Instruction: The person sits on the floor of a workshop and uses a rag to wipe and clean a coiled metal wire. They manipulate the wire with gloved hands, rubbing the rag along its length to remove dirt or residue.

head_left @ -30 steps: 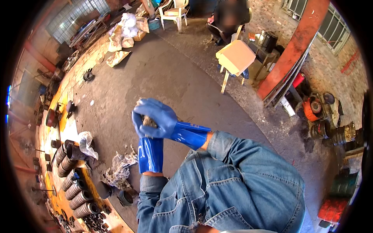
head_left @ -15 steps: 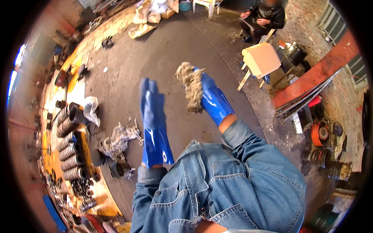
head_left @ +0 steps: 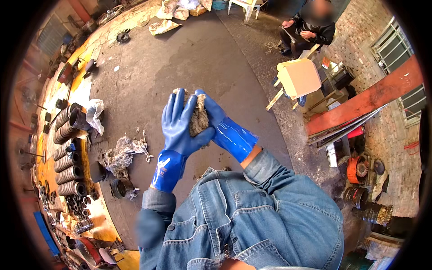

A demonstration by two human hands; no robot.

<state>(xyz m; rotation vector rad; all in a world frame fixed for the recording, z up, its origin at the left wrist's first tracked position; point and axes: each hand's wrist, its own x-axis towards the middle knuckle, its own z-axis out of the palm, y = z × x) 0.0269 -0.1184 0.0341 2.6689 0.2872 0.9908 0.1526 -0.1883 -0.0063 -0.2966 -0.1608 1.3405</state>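
Note:
Both my hands wear blue rubber gloves and come together in front of my chest, over the dark floor. Between them is a grey-brown wad of cotton waste. My left hand lies against the wad with its fingers straight and slightly apart, its thumb across the wad's lower end. From the other side my right hand grips the wad; part of its fingers is hidden behind it. A bit of the wad shows past my left fingertips.
At left, a row of ribbed metal cylinders stands by a yellow strip, near a heap of stringy waste and a black pot. At right are a cardboard box on a wooden stand and a red beam. A person sits beyond.
My left hand has swung in to meet the wad, turning its back up with fingers spread. My right hand has drawn the wad lower and to the left. The view has shifted slightly.

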